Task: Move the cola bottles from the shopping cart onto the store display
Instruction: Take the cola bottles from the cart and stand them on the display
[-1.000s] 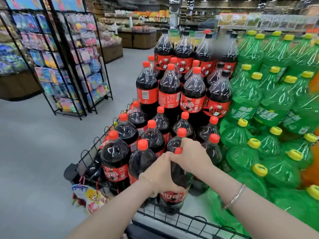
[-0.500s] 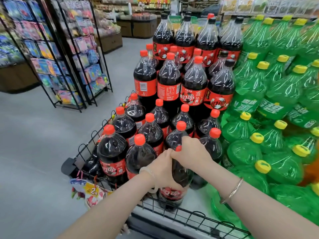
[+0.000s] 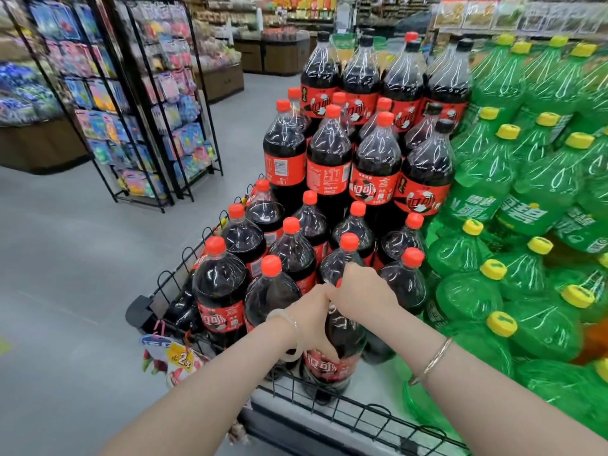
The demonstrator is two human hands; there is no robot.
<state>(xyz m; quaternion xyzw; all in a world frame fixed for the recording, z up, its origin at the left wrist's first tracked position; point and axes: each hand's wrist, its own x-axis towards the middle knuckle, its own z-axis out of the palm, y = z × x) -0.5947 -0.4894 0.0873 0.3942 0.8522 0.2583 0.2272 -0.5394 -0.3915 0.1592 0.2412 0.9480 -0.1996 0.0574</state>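
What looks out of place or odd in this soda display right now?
Mostly tidy, no spills. One oddity: in the top row of cola bottles, a single red cap stands among black caps. Both the left hand and right hand grip one upright cola bottle at the front wire rail.

The store is bright all over, with light coming from above. Little white shines sit on the cola bottles (image 3: pixel 332 159) and the green bottles (image 3: pixel 543 179). Shadows are soft and faint. The racks (image 3: pixel 131 103) and far shelves look blurry. Straight lines bend near the edges, and the arms look stretched at the bottom.
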